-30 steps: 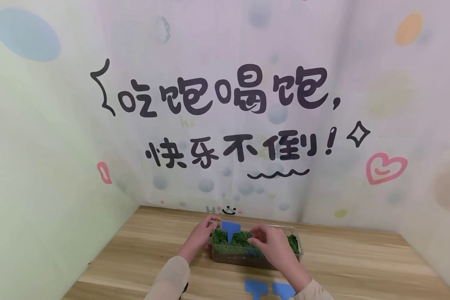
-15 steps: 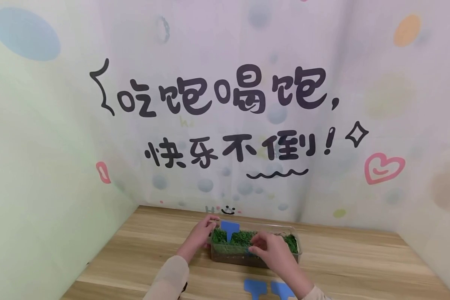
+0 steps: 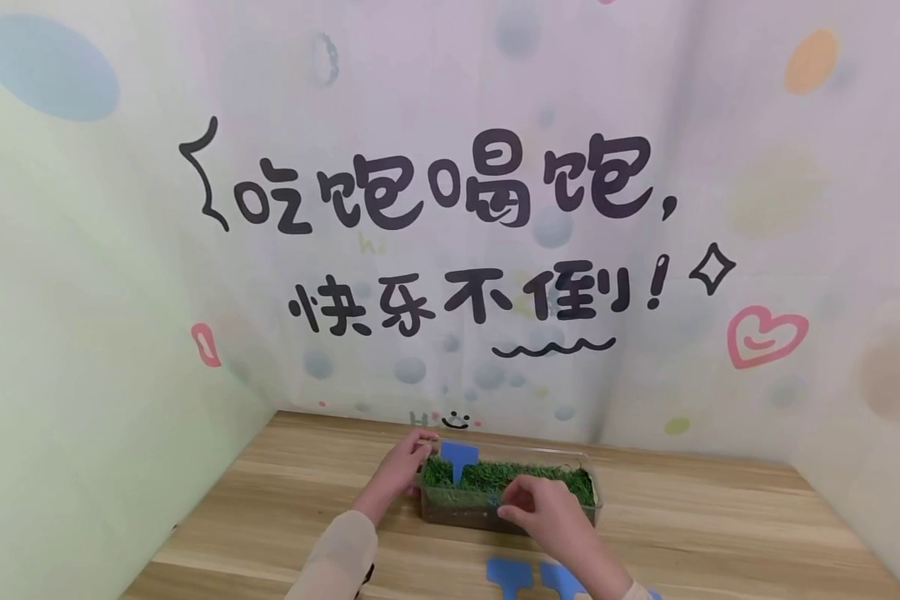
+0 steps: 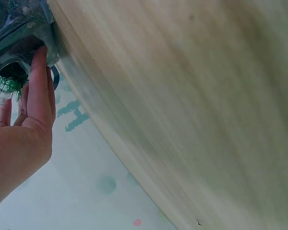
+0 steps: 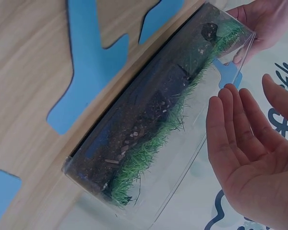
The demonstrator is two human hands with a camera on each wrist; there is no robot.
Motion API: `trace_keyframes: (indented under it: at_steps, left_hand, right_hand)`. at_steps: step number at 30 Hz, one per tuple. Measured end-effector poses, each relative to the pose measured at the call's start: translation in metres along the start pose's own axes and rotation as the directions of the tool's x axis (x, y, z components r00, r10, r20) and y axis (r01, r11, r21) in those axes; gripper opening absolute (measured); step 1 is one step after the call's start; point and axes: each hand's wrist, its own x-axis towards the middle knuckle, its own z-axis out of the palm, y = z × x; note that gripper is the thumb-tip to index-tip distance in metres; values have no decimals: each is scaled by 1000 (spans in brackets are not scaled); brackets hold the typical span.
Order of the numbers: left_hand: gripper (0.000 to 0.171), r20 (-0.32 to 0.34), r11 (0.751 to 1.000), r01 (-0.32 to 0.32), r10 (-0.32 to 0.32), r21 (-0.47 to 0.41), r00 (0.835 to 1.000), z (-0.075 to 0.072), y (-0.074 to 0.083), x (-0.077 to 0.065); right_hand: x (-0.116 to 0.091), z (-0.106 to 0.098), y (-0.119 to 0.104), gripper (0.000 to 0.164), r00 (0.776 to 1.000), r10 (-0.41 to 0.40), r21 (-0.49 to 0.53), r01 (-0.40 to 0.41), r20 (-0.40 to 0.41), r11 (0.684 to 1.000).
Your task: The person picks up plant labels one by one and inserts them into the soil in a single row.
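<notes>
A clear plastic box (image 3: 472, 518) holds dark soil and a strip of green grass (image 3: 506, 477). One blue T-shaped plant label (image 3: 459, 457) stands upright in the grass near the left end. At that end, my left hand (image 3: 402, 467) touches the box, its fingers lying nearly straight along the outer wall in the left wrist view. My right hand (image 3: 547, 510) hovers over the front rim, right of the middle. In the right wrist view its palm faces the box, with relaxed fingers (image 5: 230, 120) and nothing in them.
Several more blue plant labels (image 3: 510, 575) lie flat on the wooden table (image 3: 690, 525) in front of the box, one partly behind the right forearm. A printed cloth (image 3: 450, 100) with large black characters rises behind the table and along both sides.
My right hand has moved down and toward me from over the grass to the front rim, uncovering more grass. My left hand stays at the left end; the upright label stays put.
</notes>
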Motion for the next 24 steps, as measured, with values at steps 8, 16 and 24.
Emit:
trace_keyframes:
  at_steps: [8, 16, 24]
  left_hand:
    - [32, 0, 1000, -5, 5, 3, 1000, 0, -1, 1]
    - [31, -14, 1000, 8, -7, 12, 1000, 1, 0, 1]
    - [31, -14, 1000, 13, -13, 18, 1000, 1, 0, 1]
  right_hand:
    - [-3, 1, 4, 14, 999, 11, 23, -12, 44, 1000]
    - [-5, 3, 8, 12, 997, 9, 30, -12, 75, 999]
    - [-7, 6, 11, 10, 996, 7, 31, -10, 93, 999]
